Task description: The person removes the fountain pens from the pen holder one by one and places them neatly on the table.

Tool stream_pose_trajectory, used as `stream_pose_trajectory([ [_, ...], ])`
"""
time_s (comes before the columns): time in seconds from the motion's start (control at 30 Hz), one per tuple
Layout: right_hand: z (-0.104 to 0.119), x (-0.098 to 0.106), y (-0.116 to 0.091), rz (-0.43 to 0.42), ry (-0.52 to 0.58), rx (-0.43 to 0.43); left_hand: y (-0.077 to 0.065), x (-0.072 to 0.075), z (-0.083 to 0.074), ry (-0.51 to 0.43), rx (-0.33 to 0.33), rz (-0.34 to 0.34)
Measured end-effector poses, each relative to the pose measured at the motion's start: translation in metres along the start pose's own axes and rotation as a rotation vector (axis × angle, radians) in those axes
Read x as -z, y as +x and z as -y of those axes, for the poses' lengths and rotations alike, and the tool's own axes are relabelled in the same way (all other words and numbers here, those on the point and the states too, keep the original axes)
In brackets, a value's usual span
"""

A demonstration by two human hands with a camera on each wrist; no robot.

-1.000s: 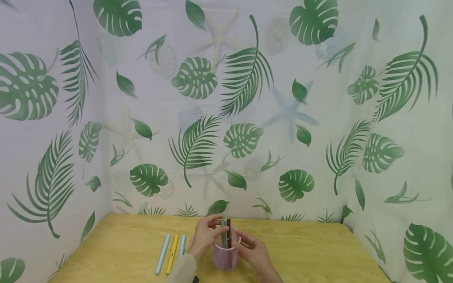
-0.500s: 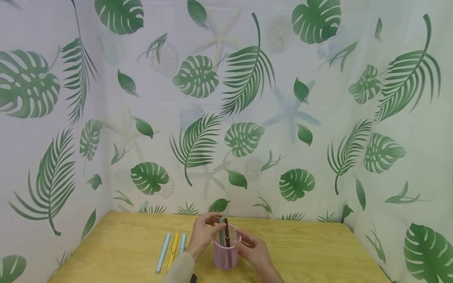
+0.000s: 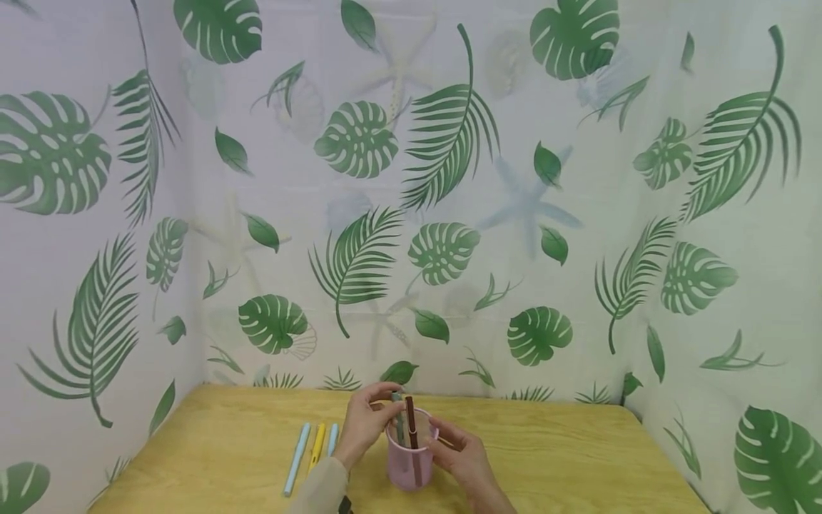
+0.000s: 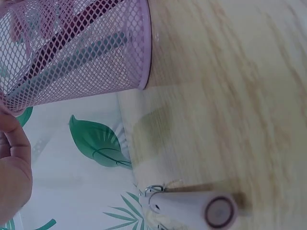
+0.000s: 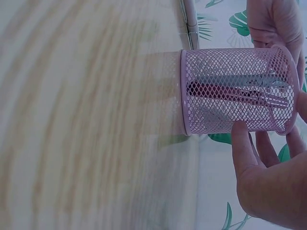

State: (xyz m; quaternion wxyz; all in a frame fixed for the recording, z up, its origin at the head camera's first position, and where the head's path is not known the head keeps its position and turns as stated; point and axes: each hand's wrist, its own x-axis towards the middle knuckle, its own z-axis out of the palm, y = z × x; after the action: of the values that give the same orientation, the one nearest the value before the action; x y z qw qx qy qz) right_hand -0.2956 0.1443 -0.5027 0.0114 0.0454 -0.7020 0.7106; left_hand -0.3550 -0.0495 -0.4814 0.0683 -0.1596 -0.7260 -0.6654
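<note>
A pink mesh pen holder (image 3: 401,471) stands upright on the table. Inside it are a dark red pen (image 3: 411,421) and a grey-green pen (image 5: 235,80), both seen through the mesh in the wrist views. My left hand (image 3: 364,426) pinches the top of the grey-green pen above the holder's left rim. On the right side, my right hand (image 3: 467,460) holds the holder, its fingers at the rim and wall. In the right wrist view, that hand (image 5: 273,187) touches the mesh from the side.
Left of the holder, a light blue pen (image 3: 297,460), a yellow pen (image 3: 317,445) and a shorter-looking light blue pen (image 3: 332,439), partly hidden by my left arm, lie on the wooden table (image 3: 546,457). Leaf-print cloth (image 3: 449,178) surrounds the table behind and at the sides.
My left hand has shifted slightly left with the grey-green pen's top, so a gap now shows between it and the dark red pen. The right hand stays on the holder.
</note>
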Motion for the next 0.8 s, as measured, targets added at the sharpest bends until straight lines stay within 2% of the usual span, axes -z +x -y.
stream_pose_trajectory([
  [0.33, 0.0003, 0.0000, -0.0006, -0.019, -0.002, -0.003, -0.0006, 0.0009, -0.0060, -0.039, -0.047, 0.014],
  [0.57, -0.0014, 0.0012, 0.0000, -0.002, 0.007, 0.019, -0.0004, 0.0008, -0.0053, -0.046, -0.041, 0.031],
  [0.8, -0.0012, 0.0007, 0.0005, -0.007, 0.000, 0.011, -0.0009, -0.0001, -0.0087, 0.007, -0.064, -0.005],
])
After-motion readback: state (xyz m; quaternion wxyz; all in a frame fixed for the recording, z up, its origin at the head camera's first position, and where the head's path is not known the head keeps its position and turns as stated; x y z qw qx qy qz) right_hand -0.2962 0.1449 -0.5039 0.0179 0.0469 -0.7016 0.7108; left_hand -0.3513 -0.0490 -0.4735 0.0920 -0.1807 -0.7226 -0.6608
